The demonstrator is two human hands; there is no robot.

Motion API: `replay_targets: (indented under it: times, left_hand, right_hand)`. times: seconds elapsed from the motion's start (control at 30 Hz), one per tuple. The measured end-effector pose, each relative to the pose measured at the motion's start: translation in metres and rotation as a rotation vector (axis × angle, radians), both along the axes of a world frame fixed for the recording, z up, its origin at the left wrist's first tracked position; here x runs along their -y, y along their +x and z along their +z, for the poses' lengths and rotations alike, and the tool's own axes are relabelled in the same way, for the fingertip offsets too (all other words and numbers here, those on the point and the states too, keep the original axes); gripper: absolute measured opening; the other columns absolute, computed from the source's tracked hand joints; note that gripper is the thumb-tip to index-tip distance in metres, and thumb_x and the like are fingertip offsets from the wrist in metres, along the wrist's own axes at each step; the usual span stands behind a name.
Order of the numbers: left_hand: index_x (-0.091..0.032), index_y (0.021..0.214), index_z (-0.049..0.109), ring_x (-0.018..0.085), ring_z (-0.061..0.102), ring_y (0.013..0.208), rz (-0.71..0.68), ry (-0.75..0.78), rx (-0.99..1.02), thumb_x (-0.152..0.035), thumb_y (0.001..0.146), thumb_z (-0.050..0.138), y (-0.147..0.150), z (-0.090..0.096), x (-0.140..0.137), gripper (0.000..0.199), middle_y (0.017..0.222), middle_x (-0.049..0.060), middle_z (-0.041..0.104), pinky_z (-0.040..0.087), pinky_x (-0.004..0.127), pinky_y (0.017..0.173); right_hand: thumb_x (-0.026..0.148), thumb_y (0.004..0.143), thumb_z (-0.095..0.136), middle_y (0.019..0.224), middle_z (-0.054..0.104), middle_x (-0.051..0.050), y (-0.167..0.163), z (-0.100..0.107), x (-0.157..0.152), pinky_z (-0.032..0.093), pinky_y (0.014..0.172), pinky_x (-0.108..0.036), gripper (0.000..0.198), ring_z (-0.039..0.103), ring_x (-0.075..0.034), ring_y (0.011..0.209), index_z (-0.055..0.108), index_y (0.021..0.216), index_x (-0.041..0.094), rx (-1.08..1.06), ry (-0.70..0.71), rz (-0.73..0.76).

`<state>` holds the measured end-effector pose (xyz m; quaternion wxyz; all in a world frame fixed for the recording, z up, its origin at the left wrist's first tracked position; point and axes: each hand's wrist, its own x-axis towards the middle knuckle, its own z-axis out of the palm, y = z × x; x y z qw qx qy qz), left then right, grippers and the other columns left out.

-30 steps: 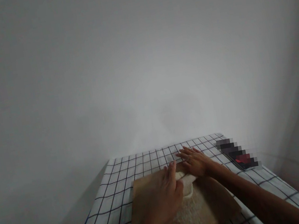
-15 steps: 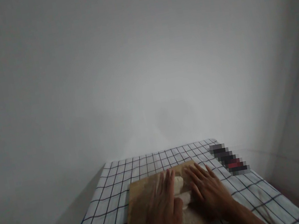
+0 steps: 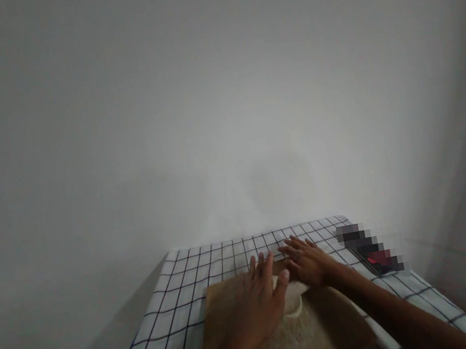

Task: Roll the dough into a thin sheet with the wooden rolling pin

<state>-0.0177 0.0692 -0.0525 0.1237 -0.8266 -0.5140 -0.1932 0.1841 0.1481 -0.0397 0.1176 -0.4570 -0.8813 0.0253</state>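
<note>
A pale piece of dough (image 3: pixel 293 301) lies on a wooden board (image 3: pixel 304 348), its far part hidden by my hands. My left hand (image 3: pixel 261 297) is at the dough's left side, palm down, with fingers stretched out and thumb pointing right. On the far right side of the dough, my right hand (image 3: pixel 306 261) is flat with its fingers spread, near the board's back edge. Neither hand grips anything. Whether each palm presses on the dough or hovers just over it, I cannot tell. Whitish smears mark the board in front of the dough.
The board rests on a table with a white cloth (image 3: pixel 163 319) in dark checks. A blurred-out dark and red item (image 3: pixel 370 249) lies along the table's right edge. Behind the table rises a plain pale wall (image 3: pixel 222 110), with another wall on the right.
Both hands have moved forward, away from me, the right one farther, over the board's back edge. More of the board's near part shows. The view has shifted slightly.
</note>
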Motion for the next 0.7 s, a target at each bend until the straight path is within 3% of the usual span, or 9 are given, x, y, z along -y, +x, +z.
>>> replay_targets:
  times: [0.17,0.3,0.53,0.7]
  left_hand:
    - [-0.027,0.139,0.048,0.037,0.037,0.139,-0.050,0.033,-0.108,-0.022,0.101,0.040,-0.010,-0.006,-0.012,0.039,0.152,0.016,0.039,0.046,0.058,0.101]
    - [-0.029,0.143,0.043,0.038,0.035,0.140,-0.009,0.052,-0.140,-0.021,0.101,0.037,-0.009,-0.010,-0.009,0.043,0.154,0.015,0.036,0.048,0.058,0.098]
    - [-0.027,0.143,0.042,0.034,0.036,0.141,-0.008,0.065,-0.043,-0.034,0.102,0.035,0.001,-0.001,0.008,0.042,0.152,0.013,0.042,0.046,0.054,0.103]
    - [-0.030,0.145,0.037,0.032,0.027,0.145,-0.066,0.191,-0.090,-0.031,0.101,0.042,0.002,-0.011,0.030,0.044,0.156,0.007,0.036,0.038,0.056,0.111]
  right_hand:
    - [0.039,0.097,0.042,0.152,0.042,-0.013,-0.011,0.003,-0.023,0.030,0.112,-0.055,0.049,0.029,-0.030,0.144,0.049,0.142,0.021,-0.039,0.025,0.022]
    - [0.040,0.096,0.043,0.152,0.041,-0.012,-0.009,0.001,-0.022,0.029,0.113,-0.053,0.049,0.027,-0.029,0.145,0.049,0.141,0.022,-0.039,0.032,0.031]
    - [0.038,0.101,0.029,0.154,0.039,-0.010,0.006,-0.005,0.016,0.023,0.116,-0.054,0.049,0.021,-0.028,0.147,0.045,0.144,0.022,-0.019,0.028,-0.037]
    - [0.038,0.101,0.029,0.156,0.037,-0.005,0.014,-0.010,0.061,0.023,0.118,-0.053,0.050,0.020,-0.027,0.147,0.041,0.147,0.025,-0.022,0.080,-0.079]
